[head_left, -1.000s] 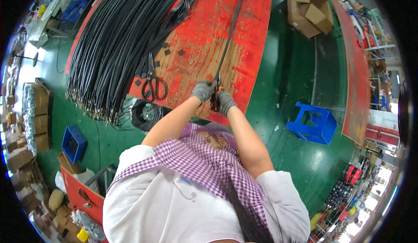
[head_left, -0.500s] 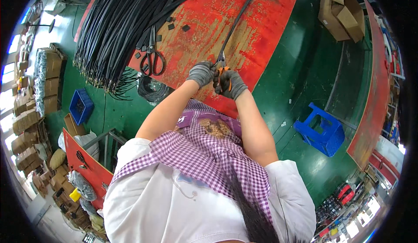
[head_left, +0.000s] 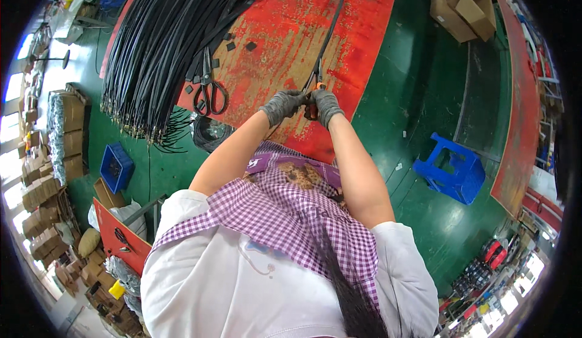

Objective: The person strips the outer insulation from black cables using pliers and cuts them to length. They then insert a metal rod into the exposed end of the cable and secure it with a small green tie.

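Both grey-gloved hands, left hand (head_left: 282, 105) and right hand (head_left: 327, 105), are clenching around the near end of a long black rubber strip (head_left: 332, 26) running up the worn red table (head_left: 285, 41); it's looking limp and light, best gripped near the end.

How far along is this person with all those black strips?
Hard to count. Small black offcuts lying on the red table suggest some trimming is done. In hand: the left hand and right hand, both gloved, work an orange-handled tool at the end of one long black strip. A big bundle of black strips lies beside; whether those are finished is unclear.
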Demonstrator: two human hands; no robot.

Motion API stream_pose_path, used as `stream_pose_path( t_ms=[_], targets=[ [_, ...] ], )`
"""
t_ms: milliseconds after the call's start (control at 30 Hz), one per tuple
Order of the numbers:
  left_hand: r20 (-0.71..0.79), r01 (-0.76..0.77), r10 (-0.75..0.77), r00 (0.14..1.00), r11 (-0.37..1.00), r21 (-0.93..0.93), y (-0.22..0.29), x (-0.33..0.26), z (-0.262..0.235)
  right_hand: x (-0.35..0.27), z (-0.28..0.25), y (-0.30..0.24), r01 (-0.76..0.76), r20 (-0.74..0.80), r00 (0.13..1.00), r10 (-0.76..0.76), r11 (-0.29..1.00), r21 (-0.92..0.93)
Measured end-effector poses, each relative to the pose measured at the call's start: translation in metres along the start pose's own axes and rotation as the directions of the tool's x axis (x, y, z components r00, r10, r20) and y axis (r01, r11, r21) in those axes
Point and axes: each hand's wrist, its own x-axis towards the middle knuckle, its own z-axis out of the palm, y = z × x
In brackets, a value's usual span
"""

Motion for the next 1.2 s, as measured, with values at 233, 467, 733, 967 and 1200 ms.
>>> stream_pose_path(
  t_ms=[233,467,733,967,1200],
  targets=[
    [0.127,0.056,-0.025,0.992,0.968,-0.243,-0.008,-0.003,-0.006,0.006,0.009,0.022,-0.089,-0.048,0.995,0.084,0.991,-0.096],
    [0.287,-0.731,0.677,0.678,0.662,0.163,-0.038,0.008,-0.02,-0.018,0.02,0.019,-0.04,-0.048,0.998,0.041,0.999,0.015],
    [-0.185,0.051,0.016,0.983,0.935,0.35,-0.029,0.017,-0.011,0.007,0.025,0.03,-0.126,-0.081,0.99,0.118,0.988,-0.092],
    [-0.272,-0.049,0.208,0.94,0.868,0.495,-0.041,0.013,-0.006,0.04,0.02,0.061,-0.037,-0.05,0.998,0.032,0.996,-0.083],
    [-0.289,-0.052,0.173,0.942,0.923,0.381,-0.061,0.031,-0.013,0.027,0.037,0.055,-0.037,-0.073,0.997,0.02,0.973,-0.228]
  ],
)
